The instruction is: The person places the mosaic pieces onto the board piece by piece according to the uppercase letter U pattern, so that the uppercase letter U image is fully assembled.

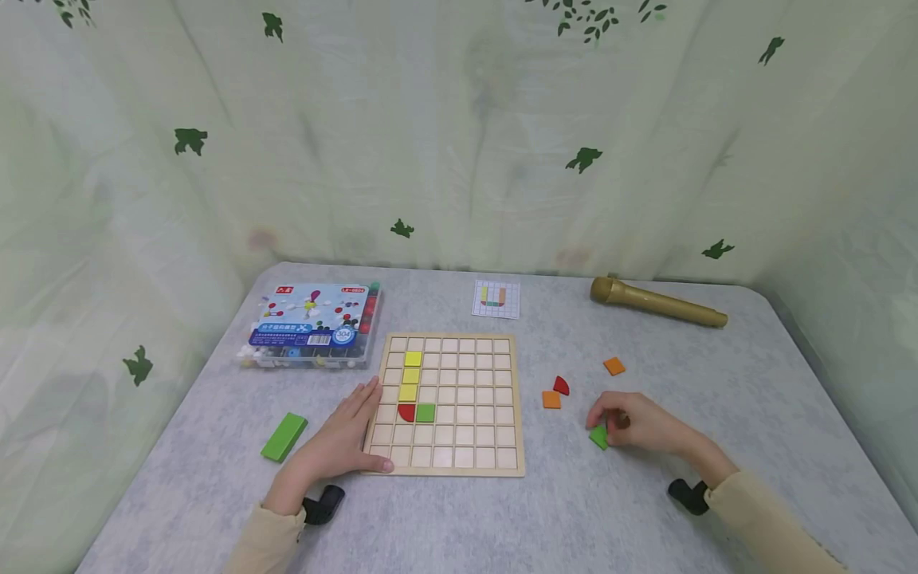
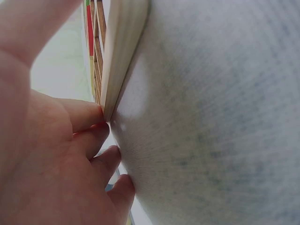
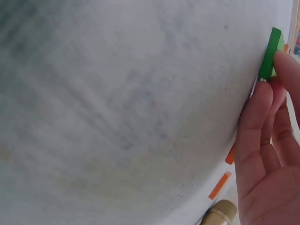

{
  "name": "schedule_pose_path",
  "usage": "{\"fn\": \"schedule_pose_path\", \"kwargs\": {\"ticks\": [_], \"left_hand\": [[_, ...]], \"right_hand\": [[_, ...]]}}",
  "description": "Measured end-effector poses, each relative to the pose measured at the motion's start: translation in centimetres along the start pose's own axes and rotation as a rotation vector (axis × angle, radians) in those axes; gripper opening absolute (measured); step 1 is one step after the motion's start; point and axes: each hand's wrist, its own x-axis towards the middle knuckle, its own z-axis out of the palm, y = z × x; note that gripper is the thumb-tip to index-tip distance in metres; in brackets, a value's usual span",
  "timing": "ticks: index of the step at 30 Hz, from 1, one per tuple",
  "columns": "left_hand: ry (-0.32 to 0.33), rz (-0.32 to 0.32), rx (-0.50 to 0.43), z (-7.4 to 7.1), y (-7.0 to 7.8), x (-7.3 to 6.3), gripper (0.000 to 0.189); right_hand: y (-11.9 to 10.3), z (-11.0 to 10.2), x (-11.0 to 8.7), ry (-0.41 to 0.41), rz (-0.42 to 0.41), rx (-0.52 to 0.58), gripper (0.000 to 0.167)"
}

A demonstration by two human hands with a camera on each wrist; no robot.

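Note:
The wooden grid board (image 1: 466, 456) lies on the table. My left hand (image 1: 340, 440) rests against its left edge, fingers stretched along the frame and the thumb at the near corner. On the grid, several yellow square tiles (image 1: 410, 375) form a column, with a red quarter-round tile (image 1: 406, 412) below them and a green square tile (image 1: 425, 412) beside that. To the right of the board, my right hand (image 1: 641, 422) pinches another green tile (image 3: 270, 54) between thumb and fingertips, close above or on the tabletop. Some of its fingers are hidden in the head view.
Near the right hand lie two orange tiles (image 1: 551, 399) and a red quarter-round tile (image 1: 562, 386). A pattern card (image 1: 496, 299) sits behind the board. A molecule-kit box (image 1: 310, 325) and a green block (image 1: 284, 437) lie left; a gold microphone (image 1: 657, 302) lies back right.

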Motion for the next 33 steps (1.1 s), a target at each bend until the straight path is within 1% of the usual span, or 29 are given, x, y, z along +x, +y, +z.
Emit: {"fn": "schedule_pose_path", "kwargs": {"ticks": [5,9,11,16,19,24,28,30,33], "left_hand": [[0.0,0.002,0.0,0.0,0.0,0.0,0.119],[0.001,0.005,0.002,0.0,0.0,-0.1,0.119],[0.001,0.004,0.001,0.0,0.0,-0.1,0.119],[0.001,0.001,0.003,0.1,-0.1,0.0,0.119],[0.003,0.001,0.008,0.1,-0.1,0.0,0.119],[0.004,-0.002,0.01,0.1,-0.1,0.0,0.12],[0.009,-0.005,0.015,0.2,-0.1,0.0,0.12],[0.015,-0.003,0.018,0.2,-0.1,0.0,0.119],[0.022,0.0,0.023,0.2,0.0,-0.1,0.119]], "right_hand": [[0.2,0.3,-0.1,0.04,-0.023,-0.045,0.021],[-0.1,0.2,-0.2,0.048,-0.01,-0.061,0.019],[-0.3,0.0,-0.1,0.04,0.004,-0.044,0.016],[-0.8,-0.3,0.5,0.002,0.027,0.051,0.006],[-0.9,-0.1,1.2,-0.01,0.021,0.098,0.007],[-1.1,0.4,2.9,0.004,0.007,0.123,0.01],[-1.7,0.9,4.5,0.017,-0.018,0.166,0.01],[-2.4,1.3,5.3,0.021,-0.022,0.198,0.009],[-2.7,1.9,6.6,0.025,-0.018,0.245,0.01]]}}
